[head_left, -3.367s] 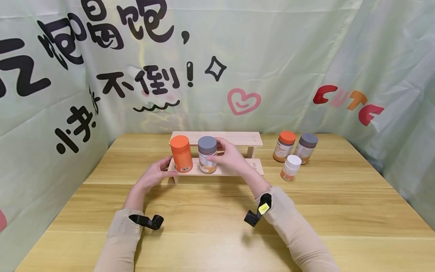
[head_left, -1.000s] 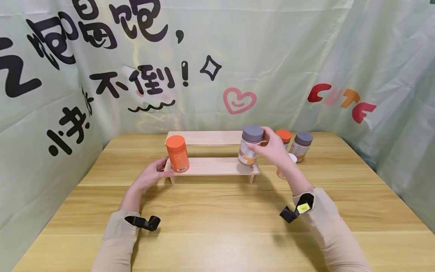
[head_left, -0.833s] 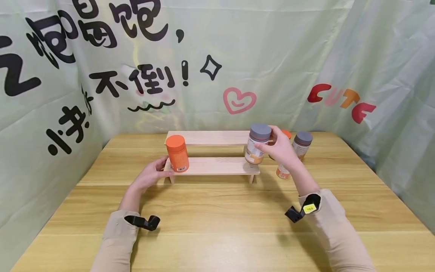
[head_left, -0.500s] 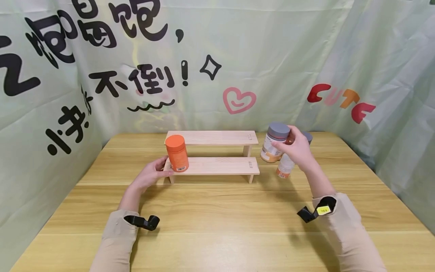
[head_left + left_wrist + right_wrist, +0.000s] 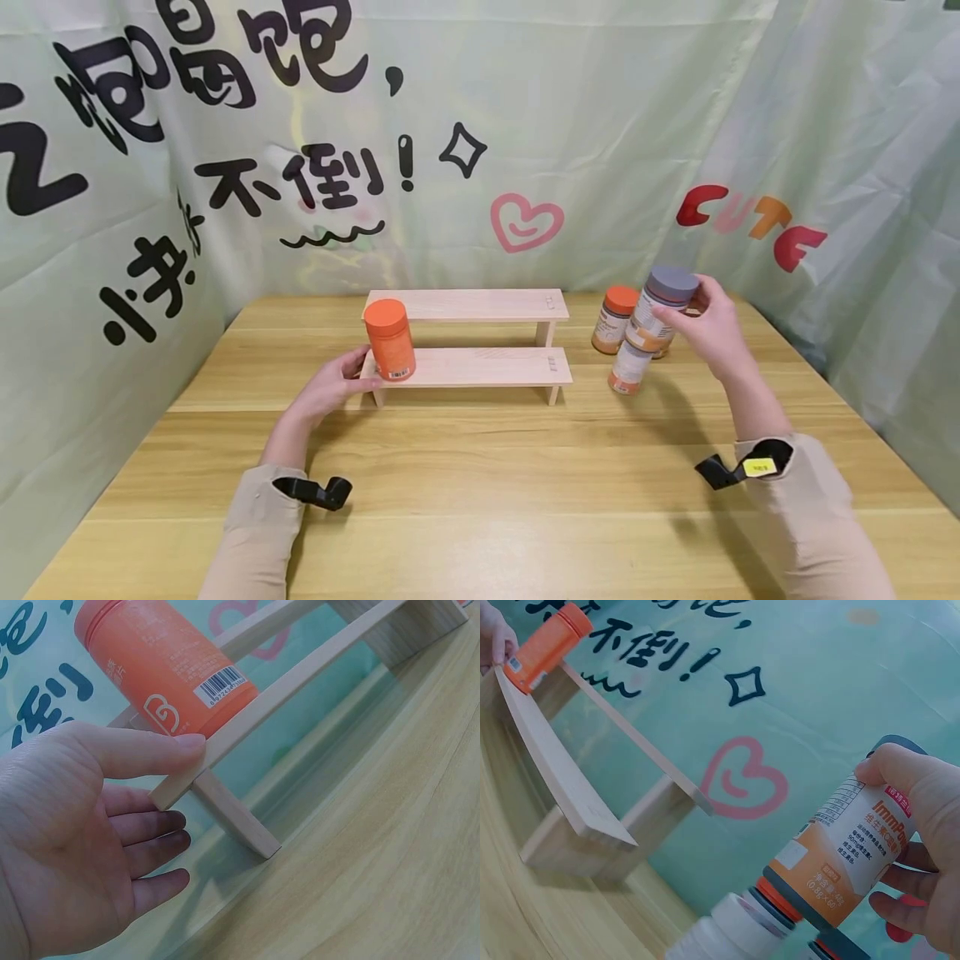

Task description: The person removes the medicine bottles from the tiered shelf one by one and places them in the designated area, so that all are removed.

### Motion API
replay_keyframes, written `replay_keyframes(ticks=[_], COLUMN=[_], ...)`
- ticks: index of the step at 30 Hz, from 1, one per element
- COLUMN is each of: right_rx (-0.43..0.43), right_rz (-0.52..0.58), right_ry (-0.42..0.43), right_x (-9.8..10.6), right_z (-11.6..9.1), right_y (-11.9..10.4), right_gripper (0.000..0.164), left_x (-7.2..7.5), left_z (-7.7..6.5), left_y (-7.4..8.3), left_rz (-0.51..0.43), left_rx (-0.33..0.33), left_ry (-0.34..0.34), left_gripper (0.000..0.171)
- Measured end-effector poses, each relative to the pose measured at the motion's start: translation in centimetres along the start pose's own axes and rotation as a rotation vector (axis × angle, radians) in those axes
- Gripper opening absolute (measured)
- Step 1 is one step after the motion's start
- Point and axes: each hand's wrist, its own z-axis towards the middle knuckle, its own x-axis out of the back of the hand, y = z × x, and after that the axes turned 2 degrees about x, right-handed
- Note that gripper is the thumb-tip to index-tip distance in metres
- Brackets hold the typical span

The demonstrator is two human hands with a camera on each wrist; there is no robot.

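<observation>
My right hand [image 5: 717, 329] grips a grey-lidded supplement bottle [image 5: 847, 836], thumb on one side and fingers on the other, lifted above the table at the right. My left hand [image 5: 337, 386] holds the left end of the two-tier wooden shelf [image 5: 487, 367], with the thumb at the lower board's edge and the index finger against its end. Upright on that lower board, beside the left thumb, stands an orange bottle [image 5: 165, 667]. In front of and partly behind the held bottle are a small white bottle [image 5: 628, 371] and an orange-lidded bottle [image 5: 612, 323]; another bottle is mostly hidden.
The wooden table [image 5: 465, 492] stretches forward of the shelf. A pale printed curtain [image 5: 600, 125] hangs behind and along both sides. The standing bottles lie close together below the right hand. Each wrist wears a black camera mount [image 5: 318, 492].
My right hand has lifted the grey-lidded bottle off the lower shelf board and carried it right, over the other bottles. The left hand and the orange bottle keep their places at the shelf's left end.
</observation>
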Motion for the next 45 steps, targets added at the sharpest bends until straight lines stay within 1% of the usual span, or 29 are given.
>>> replay_keyframes(ticks=[4,9,15,21,27,37,45], right_rx=[-0.021,-0.067,-0.1,-0.11,-0.112,-0.184,-0.196], right_rz=[-0.021,-0.062,-0.092,-0.116,-0.153,-0.212,-0.194], right_ry=[0.032,0.056,0.05,0.034,0.011,-0.044,-0.092], right_x=[1.1,2.2,2.8,3.3,3.1,2.4,2.0], right_z=[0.0,-0.3,-0.8,-1.4,-2.1,-3.1,-3.3], right_y=[0.6,1.6,2.9,3.9,4.9,6.2,7.7], right_gripper=[0.057,0.058,0.063,0.064,0.061,0.065,0.068], left_x=[0.0,0.1,0.0,0.1,0.0,0.0,-0.1], left_z=[0.0,0.0,0.0,0.1,-0.2,-0.2,-0.3], left_y=[0.0,0.0,0.0,-0.1,0.2,0.1,0.3], left_rz=[-0.002,0.005,0.006,0.009,0.027,0.017,0.015], left_rx=[0.008,0.006,-0.011,0.004,0.006,0.007,0.01], left_ry=[0.008,0.005,-0.005,0.002,0.004,0.003,0.006], left_gripper=[0.079,0.079,0.078,0.079,0.079,0.079,0.08])
